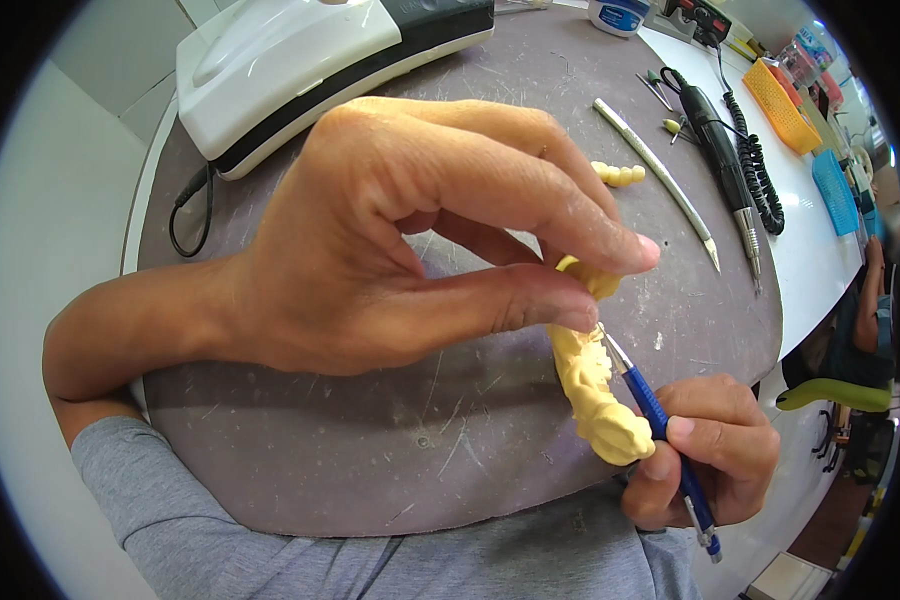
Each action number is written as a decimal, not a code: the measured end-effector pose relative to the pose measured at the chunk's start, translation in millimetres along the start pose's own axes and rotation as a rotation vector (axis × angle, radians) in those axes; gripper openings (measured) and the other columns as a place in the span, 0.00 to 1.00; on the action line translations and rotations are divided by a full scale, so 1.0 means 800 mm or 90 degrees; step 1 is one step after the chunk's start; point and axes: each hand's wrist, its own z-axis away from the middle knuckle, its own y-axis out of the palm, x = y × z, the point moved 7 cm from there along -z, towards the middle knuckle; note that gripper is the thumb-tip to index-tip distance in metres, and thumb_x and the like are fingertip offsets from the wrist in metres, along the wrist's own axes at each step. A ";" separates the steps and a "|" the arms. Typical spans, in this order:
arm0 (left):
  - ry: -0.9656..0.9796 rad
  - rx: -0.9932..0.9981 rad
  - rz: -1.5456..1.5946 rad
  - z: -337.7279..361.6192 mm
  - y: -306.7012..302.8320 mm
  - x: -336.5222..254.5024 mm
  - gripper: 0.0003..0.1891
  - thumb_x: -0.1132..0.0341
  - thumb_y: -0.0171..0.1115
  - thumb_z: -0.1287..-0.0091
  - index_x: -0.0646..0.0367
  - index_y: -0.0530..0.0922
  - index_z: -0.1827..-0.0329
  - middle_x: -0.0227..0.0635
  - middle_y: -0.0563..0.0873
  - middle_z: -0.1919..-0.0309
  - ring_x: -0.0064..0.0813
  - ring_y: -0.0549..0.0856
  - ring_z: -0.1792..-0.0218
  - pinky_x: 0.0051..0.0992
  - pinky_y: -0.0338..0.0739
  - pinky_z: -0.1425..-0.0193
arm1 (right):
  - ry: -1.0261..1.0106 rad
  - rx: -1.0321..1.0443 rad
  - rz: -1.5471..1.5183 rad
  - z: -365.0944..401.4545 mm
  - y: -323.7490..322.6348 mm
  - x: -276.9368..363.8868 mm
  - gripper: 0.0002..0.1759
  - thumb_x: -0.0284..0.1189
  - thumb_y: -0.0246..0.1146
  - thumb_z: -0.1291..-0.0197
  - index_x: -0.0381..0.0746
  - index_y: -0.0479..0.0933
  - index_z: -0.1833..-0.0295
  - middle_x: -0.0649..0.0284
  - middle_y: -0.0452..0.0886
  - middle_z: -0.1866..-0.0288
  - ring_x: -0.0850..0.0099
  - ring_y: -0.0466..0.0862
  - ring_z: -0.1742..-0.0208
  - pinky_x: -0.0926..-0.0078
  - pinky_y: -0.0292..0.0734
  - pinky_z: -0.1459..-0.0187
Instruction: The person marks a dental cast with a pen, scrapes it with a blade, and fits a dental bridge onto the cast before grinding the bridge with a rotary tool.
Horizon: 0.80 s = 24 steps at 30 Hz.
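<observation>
My left hand point(400, 220) comes in from the left and pinches the upper part of a yellow dental cast point(595, 395) between thumb and fingers. The cast is a curved row of tooth shapes, hanging down from the pinch toward the bench's front edge. Closed around a blue mechanical pencil point(644, 398), my right hand point(722, 445) is at the lower right. The pencil's metal tip points up and left, right at the cast's side just below my left thumb. My left fingers cover part of the cast's upper end.
A white and black machine point(300, 75) stands at the back left of the grey bench mat point(310, 430). Behind my hands lie a small yellow tooth piece point(620, 174), a white-handled knife point(660, 180) and a black handpiece point(715, 130). A yellow basket point(778, 108) and person point(865, 320) are rightward.
</observation>
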 end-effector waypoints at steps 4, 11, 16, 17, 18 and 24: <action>0.004 0.001 0.005 0.000 0.000 0.000 0.17 0.73 0.74 0.39 0.66 0.86 0.47 0.46 0.87 0.58 0.25 0.88 0.64 0.21 0.82 0.61 | -0.008 -0.010 -0.006 -0.001 0.000 -0.001 0.13 0.22 0.72 0.49 0.36 0.75 0.59 0.59 0.81 0.77 0.73 0.80 0.82 0.80 0.77 0.80; 0.005 0.002 0.003 -0.001 0.001 0.000 0.17 0.74 0.74 0.39 0.66 0.86 0.46 0.45 0.87 0.58 0.25 0.87 0.63 0.21 0.83 0.60 | -0.005 -0.004 0.005 -0.001 0.000 -0.001 0.13 0.22 0.72 0.49 0.36 0.75 0.60 0.58 0.81 0.78 0.73 0.81 0.81 0.79 0.77 0.80; -0.001 0.002 0.003 0.000 0.001 0.000 0.17 0.74 0.74 0.39 0.66 0.86 0.46 0.45 0.87 0.58 0.25 0.87 0.63 0.21 0.83 0.59 | 0.004 0.017 0.002 0.001 0.000 -0.001 0.14 0.22 0.72 0.50 0.37 0.75 0.59 0.59 0.81 0.77 0.73 0.81 0.81 0.79 0.79 0.79; 0.000 0.002 0.005 -0.001 0.001 0.000 0.17 0.74 0.74 0.39 0.66 0.86 0.46 0.45 0.87 0.58 0.25 0.87 0.63 0.21 0.83 0.59 | 0.005 0.018 0.002 0.001 0.000 -0.001 0.14 0.22 0.72 0.50 0.37 0.75 0.59 0.59 0.81 0.77 0.73 0.81 0.81 0.79 0.79 0.79; 0.000 0.002 0.005 -0.001 0.001 0.001 0.17 0.74 0.74 0.39 0.66 0.86 0.46 0.45 0.87 0.58 0.25 0.87 0.63 0.21 0.83 0.59 | 0.005 0.013 0.001 0.001 0.000 -0.001 0.14 0.22 0.72 0.51 0.37 0.75 0.59 0.59 0.81 0.77 0.73 0.81 0.81 0.79 0.79 0.79; -0.002 0.001 0.009 -0.001 0.001 0.001 0.17 0.74 0.74 0.39 0.66 0.86 0.46 0.45 0.87 0.57 0.25 0.87 0.62 0.21 0.83 0.58 | 0.001 0.004 0.003 -0.001 0.000 -0.001 0.14 0.21 0.72 0.51 0.37 0.76 0.60 0.59 0.81 0.77 0.73 0.81 0.81 0.79 0.79 0.79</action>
